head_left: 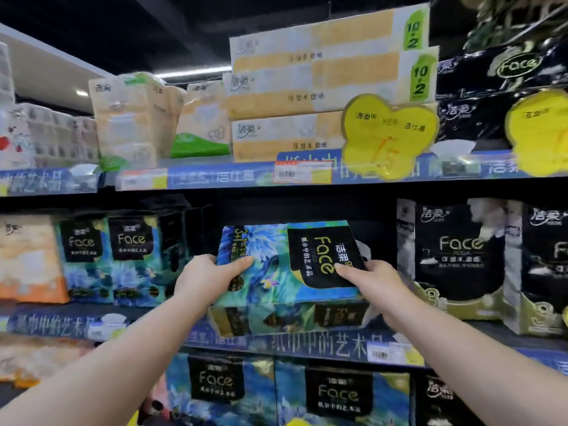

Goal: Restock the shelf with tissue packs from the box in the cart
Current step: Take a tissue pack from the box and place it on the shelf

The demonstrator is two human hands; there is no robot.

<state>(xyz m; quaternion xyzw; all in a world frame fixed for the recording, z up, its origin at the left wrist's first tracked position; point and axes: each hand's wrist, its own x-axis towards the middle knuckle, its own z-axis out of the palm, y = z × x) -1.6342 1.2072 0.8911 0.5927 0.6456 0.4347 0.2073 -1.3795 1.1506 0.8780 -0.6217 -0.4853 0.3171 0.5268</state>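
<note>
Person at tissue aisle, both arms out. Blue-green Face pack [289, 272] held w/ both hands at mid shelf [307, 342] level. It's in the gap btwn upright blue-green packs [107, 259] on the L and black Face packs [455, 259] on the R. Pack lies flat, label turned sideways, top face tilted toward the person. Front bottom edge sits just over the shelf lip; can't tell if it bears on the shelf board.

L hand [203, 281]: grasps pack's L end, thumb laid on top face, other fingers wrapped under, out of sight.
R hand [372, 281]: grasps R end, thumb on the black label, fingers round the end, mostly hidden.

Top shelf: stacked orange-white packs [307, 96], yellow price tag [387, 136] hanging off front rail.
Bottom shelf: more blue Face packs [276, 392].
Far L, mid shelf: orange pack [27, 259].
Frame somewhat blurred.
</note>
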